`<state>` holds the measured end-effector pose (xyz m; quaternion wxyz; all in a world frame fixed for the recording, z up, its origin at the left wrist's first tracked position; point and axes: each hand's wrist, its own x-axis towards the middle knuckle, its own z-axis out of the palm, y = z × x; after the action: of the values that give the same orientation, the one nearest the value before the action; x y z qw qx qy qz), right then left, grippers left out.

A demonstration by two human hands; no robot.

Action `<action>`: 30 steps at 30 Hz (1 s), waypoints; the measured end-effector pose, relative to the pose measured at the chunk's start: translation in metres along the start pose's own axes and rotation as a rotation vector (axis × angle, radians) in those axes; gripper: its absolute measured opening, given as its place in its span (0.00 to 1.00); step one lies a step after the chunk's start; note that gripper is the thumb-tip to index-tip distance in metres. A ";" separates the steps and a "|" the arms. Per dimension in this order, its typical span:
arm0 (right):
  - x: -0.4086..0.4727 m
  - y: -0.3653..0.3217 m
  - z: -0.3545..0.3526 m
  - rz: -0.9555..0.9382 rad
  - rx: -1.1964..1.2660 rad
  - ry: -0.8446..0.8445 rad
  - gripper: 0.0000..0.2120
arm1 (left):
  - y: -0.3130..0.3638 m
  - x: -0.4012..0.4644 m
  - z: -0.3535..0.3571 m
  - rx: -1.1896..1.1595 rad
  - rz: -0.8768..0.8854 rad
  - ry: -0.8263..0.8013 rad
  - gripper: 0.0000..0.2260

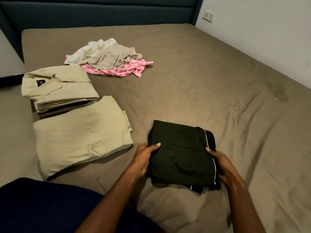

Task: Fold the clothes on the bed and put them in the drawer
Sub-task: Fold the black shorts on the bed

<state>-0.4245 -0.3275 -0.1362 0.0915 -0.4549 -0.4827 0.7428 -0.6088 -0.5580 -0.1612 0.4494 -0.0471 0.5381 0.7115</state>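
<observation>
We are holding the folded black fabric garment with white piping (182, 155) on the taupe-sheeted bed (210, 91), near its front edge. Our left hand (144, 158) is gripping its left edge, thumb on top, fingers curled underneath; our right hand (222, 165) is clamping the piped right edge likewise. It is looking light, soft and floppy, so we are judging that supporting both sides from underneath is keeping the fold intact.

Dark blue padded headboard (101, 12); white wall (260, 31) with socket (208, 15).
</observation>
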 end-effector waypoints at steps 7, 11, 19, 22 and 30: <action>-0.008 -0.003 0.017 -0.222 -0.087 -0.002 0.16 | -0.002 0.005 -0.006 0.045 0.009 -0.086 0.23; -0.009 -0.012 0.029 -0.263 0.040 -0.043 0.18 | 0.007 -0.007 -0.007 -0.006 0.114 -0.147 0.20; 0.004 -0.055 0.148 -0.285 0.077 -0.300 0.17 | 0.078 -0.061 -0.064 0.005 0.497 0.062 0.15; 0.014 -0.066 0.216 -0.265 0.035 -0.419 0.18 | 0.111 -0.080 -0.103 -0.048 0.573 0.186 0.14; 0.053 -0.033 0.358 -0.136 -0.274 -0.485 0.16 | 0.134 -0.079 -0.208 0.060 0.437 0.630 0.17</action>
<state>-0.7379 -0.5068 -0.0982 -0.0392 -0.2385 -0.6159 0.7498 -0.7412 -0.7744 -0.1077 0.1012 -0.1345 0.6677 0.7252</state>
